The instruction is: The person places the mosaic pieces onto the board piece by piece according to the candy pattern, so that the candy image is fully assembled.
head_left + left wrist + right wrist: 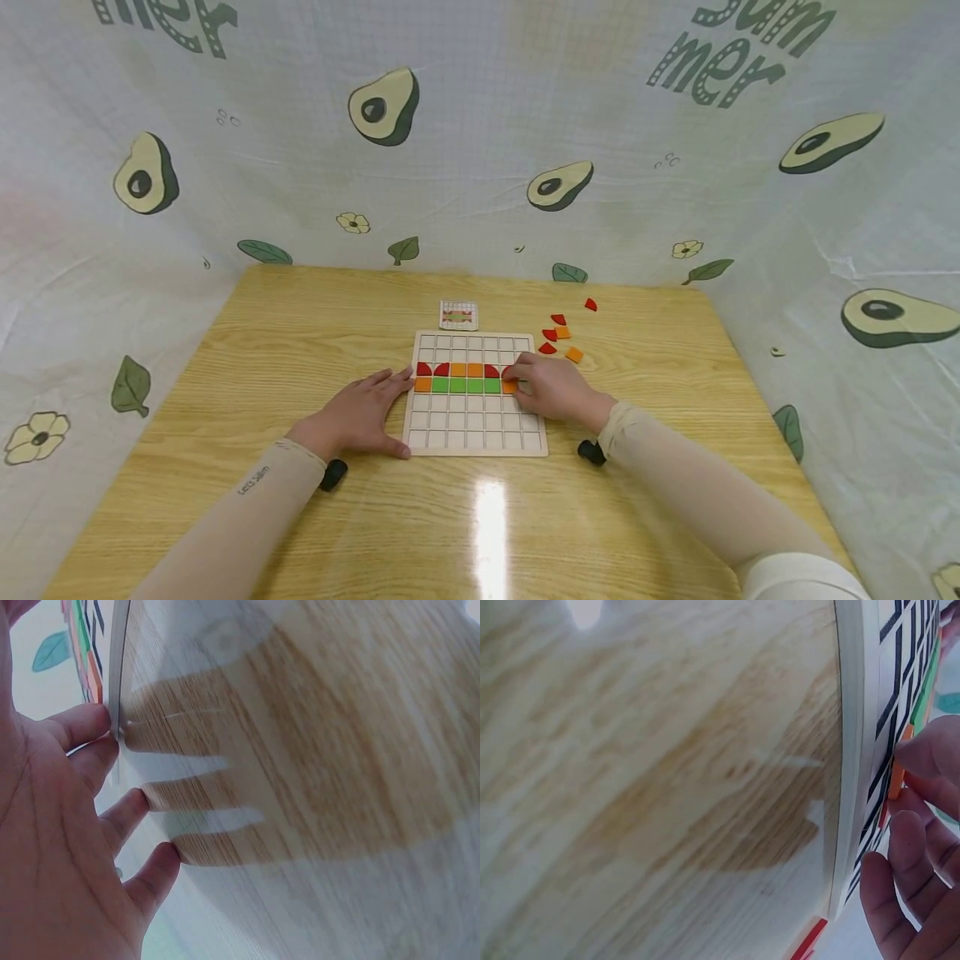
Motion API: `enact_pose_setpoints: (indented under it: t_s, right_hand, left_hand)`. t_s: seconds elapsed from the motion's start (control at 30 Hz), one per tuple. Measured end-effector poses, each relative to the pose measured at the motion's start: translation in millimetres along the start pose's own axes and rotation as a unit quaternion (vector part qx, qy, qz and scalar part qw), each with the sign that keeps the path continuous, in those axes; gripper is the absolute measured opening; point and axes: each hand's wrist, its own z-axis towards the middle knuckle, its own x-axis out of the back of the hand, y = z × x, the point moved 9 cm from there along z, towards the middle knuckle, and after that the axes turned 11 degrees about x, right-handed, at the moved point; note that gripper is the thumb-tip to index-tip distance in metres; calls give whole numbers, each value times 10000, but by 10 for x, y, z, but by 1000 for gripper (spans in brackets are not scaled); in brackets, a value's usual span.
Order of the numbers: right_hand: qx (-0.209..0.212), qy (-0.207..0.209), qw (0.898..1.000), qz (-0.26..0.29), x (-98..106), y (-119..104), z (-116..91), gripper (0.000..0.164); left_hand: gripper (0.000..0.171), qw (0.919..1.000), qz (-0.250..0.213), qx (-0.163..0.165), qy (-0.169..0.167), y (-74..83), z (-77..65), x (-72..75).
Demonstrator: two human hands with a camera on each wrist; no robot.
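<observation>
A pale wooden grid board [474, 425] lies flat on the table, with two rows of coloured tiles across its middle. The upper row has red quarter-round tiles [491, 371] and orange squares [467, 369]; the lower has green squares [467, 385] between orange ends. My left hand [360, 417] rests spread along the board's left side, fingertips at its edge [118, 667]. Over the right end of the rows, my right hand [557, 390] pinches an orange square tile [898, 776] between thumb and bent finger. Its fingers partly cover the neighbouring red tile [506, 371].
Loose red quarter-round tiles [548, 348] and orange squares [574, 355] lie beyond the right hand. A small pattern card [458, 316] sits behind the board. Around the wooden table [300, 317] hangs a printed cloth [480, 125].
</observation>
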Motion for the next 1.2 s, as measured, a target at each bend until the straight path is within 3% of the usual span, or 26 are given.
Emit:
enact_pose_setpoints:
  t_s: [0.47,0.67,1.2]
  right_hand:
    - [28,143,9999,-66,4,-12,-63,26]
    - [-160,119,9997,124,11,73,-113,29]
    - [-553,151,9981,237,91,320,-440,29]
  left_hand:
    - [114,10000,-4,-18,73,-9,25,-19]
    - [114,10000,-50,-28,59,13,6,-6]
    - [113,9999,-70,-72,118,19,-6,-3]
